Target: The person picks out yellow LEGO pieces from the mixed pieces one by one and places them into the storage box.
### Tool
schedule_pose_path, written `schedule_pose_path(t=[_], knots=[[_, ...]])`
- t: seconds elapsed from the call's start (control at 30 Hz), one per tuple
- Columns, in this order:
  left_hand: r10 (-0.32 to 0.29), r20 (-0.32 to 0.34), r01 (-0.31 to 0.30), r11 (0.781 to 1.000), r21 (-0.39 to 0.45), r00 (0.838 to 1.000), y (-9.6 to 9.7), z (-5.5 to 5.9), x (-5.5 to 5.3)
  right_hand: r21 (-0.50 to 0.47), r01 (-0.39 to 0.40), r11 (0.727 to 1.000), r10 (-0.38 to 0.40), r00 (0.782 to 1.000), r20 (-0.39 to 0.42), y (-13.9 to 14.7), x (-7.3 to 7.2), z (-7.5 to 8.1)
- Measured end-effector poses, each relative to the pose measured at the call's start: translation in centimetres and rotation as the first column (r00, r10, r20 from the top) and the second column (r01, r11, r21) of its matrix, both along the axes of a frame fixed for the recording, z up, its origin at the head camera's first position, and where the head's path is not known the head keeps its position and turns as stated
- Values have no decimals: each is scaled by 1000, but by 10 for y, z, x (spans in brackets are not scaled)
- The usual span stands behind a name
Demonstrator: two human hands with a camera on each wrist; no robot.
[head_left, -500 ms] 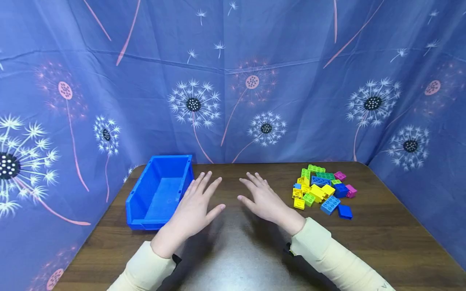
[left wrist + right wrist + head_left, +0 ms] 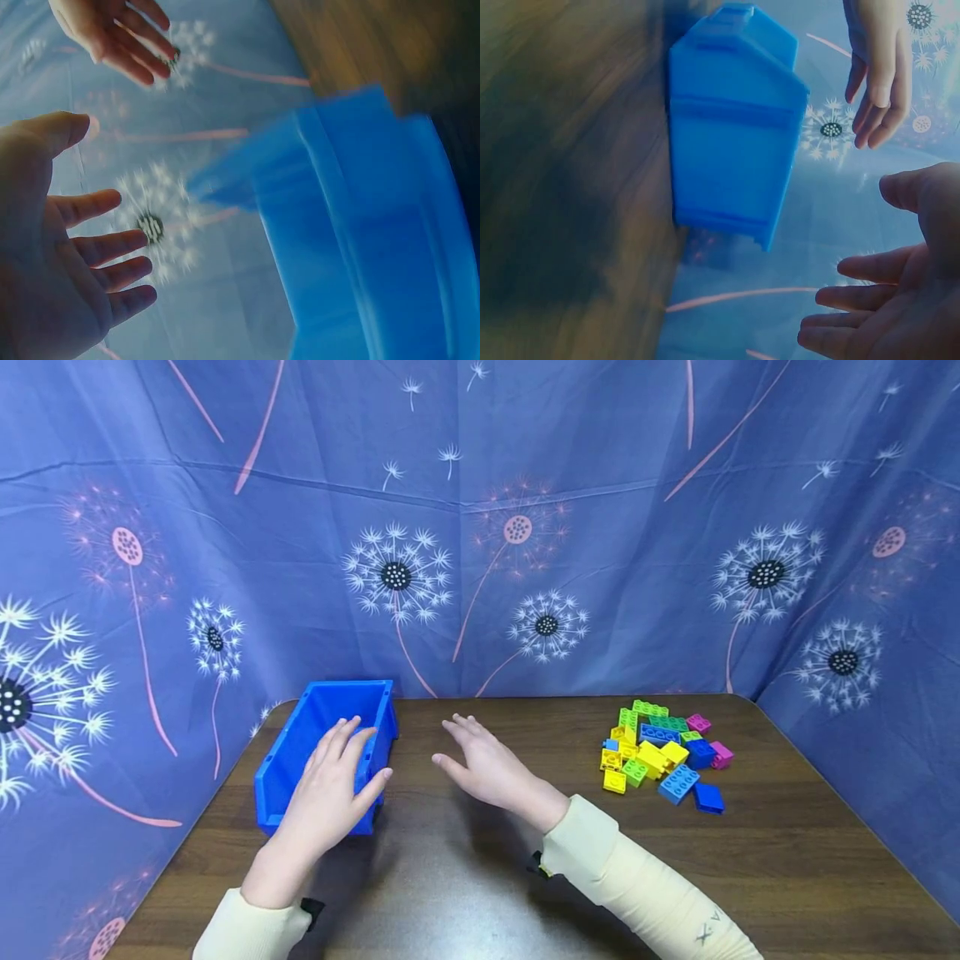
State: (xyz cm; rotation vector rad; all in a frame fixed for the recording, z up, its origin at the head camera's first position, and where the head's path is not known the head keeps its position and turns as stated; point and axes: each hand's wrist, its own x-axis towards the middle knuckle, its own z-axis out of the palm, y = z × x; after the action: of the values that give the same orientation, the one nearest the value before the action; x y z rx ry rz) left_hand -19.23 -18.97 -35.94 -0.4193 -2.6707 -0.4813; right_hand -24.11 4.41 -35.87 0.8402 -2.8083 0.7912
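A blue plastic bin (image 2: 279,768) stands on the left of the wooden table, its front lower than its sides. My left hand (image 2: 318,793) hovers over the bin's near right part and hides some of it; its fingers are spread and hold nothing. To the right of the bin, my right hand (image 2: 491,766) hangs above the middle of the table with loose, extended fingers and nothing in them. In the left wrist view the bin (image 2: 337,225) is beside my left palm (image 2: 52,277). The right wrist view shows the bin's side (image 2: 731,157) beyond my right hand (image 2: 885,292).
A loose pile of toy building bricks (image 2: 652,760) in yellow, green, blue and pink lies on the right of the table (image 2: 780,860). Behind the table hangs a blue curtain (image 2: 600,527) with a dandelion print.
Both hands have moved to the left. The left hand now overlaps the bin more, and the right hand has come closer to it. Bin and bricks have stayed put.
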Motion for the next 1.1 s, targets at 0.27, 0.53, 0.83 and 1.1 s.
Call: schedule_pose_path(t=[0.27,0.53,0.83,1.1], knots=[[86,4,-86,996,16,996,-31,2,-9,-71,-24,997,30,996,85,-26,-8,-7],[160,46,-161,987,25,986,-61,-2,-27,-176,20,984,12,984,180,-52,-18,-17],[192,205,-210,975,69,960,-93,-8,-51,-275,144,951,-26,920,392,-81,-23,-20],[161,436,-221,971,91,886,-113,-2,-71,-457,340,822,62,744,665,-104,-28,-27]])
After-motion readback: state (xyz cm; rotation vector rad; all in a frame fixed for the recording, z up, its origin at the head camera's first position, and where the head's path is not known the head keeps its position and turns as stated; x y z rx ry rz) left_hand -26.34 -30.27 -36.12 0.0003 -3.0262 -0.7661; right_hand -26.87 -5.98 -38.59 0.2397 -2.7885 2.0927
